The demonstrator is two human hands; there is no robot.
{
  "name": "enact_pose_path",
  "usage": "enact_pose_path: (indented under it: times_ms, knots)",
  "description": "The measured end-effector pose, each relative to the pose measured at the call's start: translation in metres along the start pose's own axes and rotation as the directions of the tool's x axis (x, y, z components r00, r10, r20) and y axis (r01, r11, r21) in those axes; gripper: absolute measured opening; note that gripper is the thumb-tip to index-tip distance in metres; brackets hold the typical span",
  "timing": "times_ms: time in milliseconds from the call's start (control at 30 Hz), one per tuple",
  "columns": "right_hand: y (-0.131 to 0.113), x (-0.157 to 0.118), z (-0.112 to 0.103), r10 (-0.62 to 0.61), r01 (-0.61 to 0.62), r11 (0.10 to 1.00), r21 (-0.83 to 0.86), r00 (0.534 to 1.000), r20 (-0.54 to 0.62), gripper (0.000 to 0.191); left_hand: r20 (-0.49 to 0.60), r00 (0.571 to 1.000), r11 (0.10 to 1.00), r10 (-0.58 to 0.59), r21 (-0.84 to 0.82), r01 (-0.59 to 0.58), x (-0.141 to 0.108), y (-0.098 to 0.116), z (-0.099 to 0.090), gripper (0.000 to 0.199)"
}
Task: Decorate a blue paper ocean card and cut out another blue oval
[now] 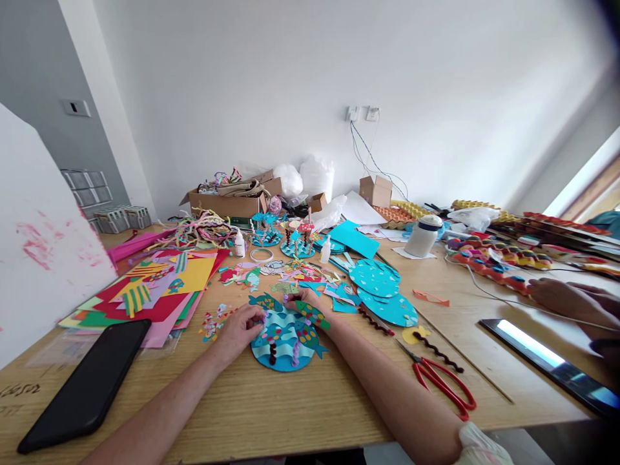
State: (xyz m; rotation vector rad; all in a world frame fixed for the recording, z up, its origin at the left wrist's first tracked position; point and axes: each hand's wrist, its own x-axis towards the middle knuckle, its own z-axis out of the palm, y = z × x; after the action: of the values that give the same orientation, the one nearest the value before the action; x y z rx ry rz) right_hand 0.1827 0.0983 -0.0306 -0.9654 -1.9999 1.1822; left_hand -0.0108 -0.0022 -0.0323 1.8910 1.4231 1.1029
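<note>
A round blue paper disc (283, 363) with wavy light-blue paper strips lies on the table in front of me. Paper fish with coloured dots stand around it, and a dark brown curled pipe cleaner (272, 353) and a purple one (296, 354) rise at its near side. At the disc's left edge, my left hand (243, 328) has its fingertips pinched at a small purple pipe cleaner. My right hand (310, 306) reaches over the far right side, its fingers closed around another purple pipe cleaner (285, 298); a spotted green fish (311, 314) partly covers this hand.
Red-handled scissors (443, 381), a thin stick (465, 355) and brown curled pipe cleaners lie to the right. A black phone (87, 384) and coloured paper sheets (198, 274) are left. Glue bottles (239, 244) and finished discs stand behind. Another person's hands (566, 300) work at far right.
</note>
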Motion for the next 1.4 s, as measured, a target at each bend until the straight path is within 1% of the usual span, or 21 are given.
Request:
enact_pose_path:
  times_ms: [200,433,633,933,1200,1400]
  knots:
    - [0.002,0.0,-0.001,-0.007,0.007,1.0,-0.011,1.0,-0.006,0.018,0.0,1.0,1.0,0.015,-0.011,-0.015,0.0,-0.001,0.0,0.008]
    - [-0.004,-0.002,-0.001,0.019,-0.02,1.0,-0.017,1.0,-0.016,0.017,0.007,1.0,0.999,0.03,-0.012,-0.03,-0.001,-0.002,0.0,0.011]
    - [-0.009,-0.004,-0.002,0.022,-0.022,1.0,0.012,1.0,0.009,0.019,0.01,0.999,0.999,0.034,-0.009,-0.034,0.0,-0.006,0.001,0.009]
    - [-0.013,-0.006,-0.002,0.025,-0.026,0.999,0.034,0.999,0.019,0.015,0.025,0.999,0.999,0.043,-0.016,-0.043,0.0,-0.012,0.001,0.007]
    - [-0.018,-0.008,-0.002,0.037,-0.038,0.999,0.034,0.999,0.03,0.013,0.021,0.999,0.999,0.044,-0.019,-0.044,0.0,-0.011,0.001,0.008]
    - [-0.016,-0.007,-0.002,0.038,-0.038,0.999,0.024,0.999,0.027,0.012,0.022,0.999,0.999,0.047,-0.015,-0.046,0.0,-0.009,0.001,0.008]
